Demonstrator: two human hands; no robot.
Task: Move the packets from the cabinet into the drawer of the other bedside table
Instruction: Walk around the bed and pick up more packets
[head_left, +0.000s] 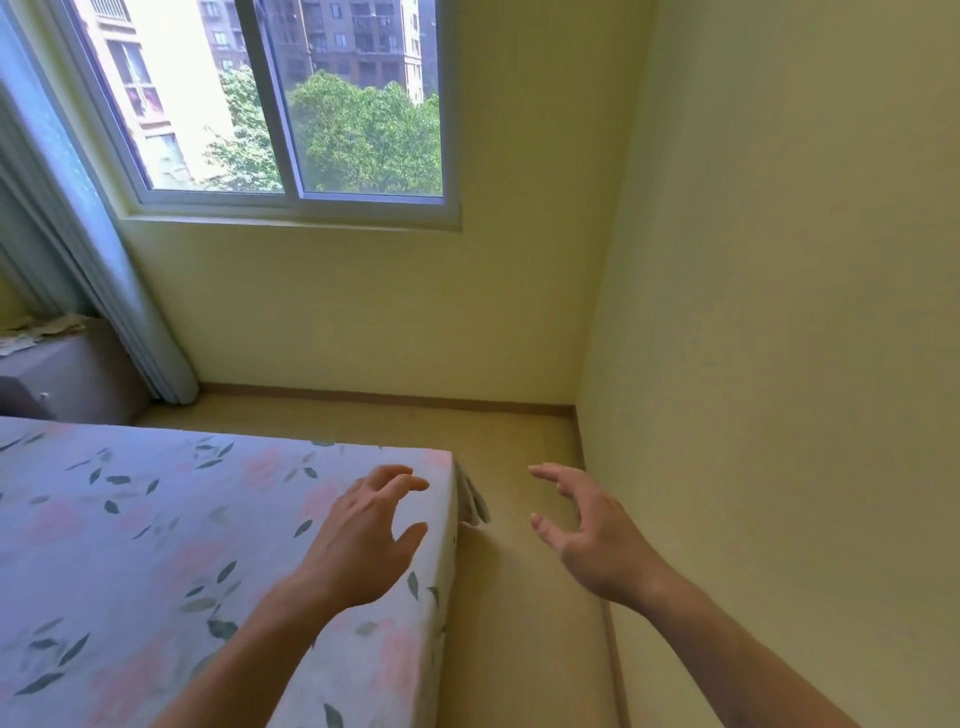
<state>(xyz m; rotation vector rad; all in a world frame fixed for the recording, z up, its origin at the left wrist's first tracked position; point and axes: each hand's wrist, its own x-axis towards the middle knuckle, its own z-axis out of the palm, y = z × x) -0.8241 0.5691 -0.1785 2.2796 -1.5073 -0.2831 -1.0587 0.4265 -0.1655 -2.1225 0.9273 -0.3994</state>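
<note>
Here both hands are empty: the left hand (371, 530) hangs over the bed (156, 545) corner, the right hand (582, 525) over the floor (519, 447) by the wall, fingers spread and loosely curved. No packets or cabinet show; a bedside table (78, 374) stands far left by the curtain (104, 270), papers on top. Likely the step is walking round the bed; best keep both hands free and turn toward that table
</note>
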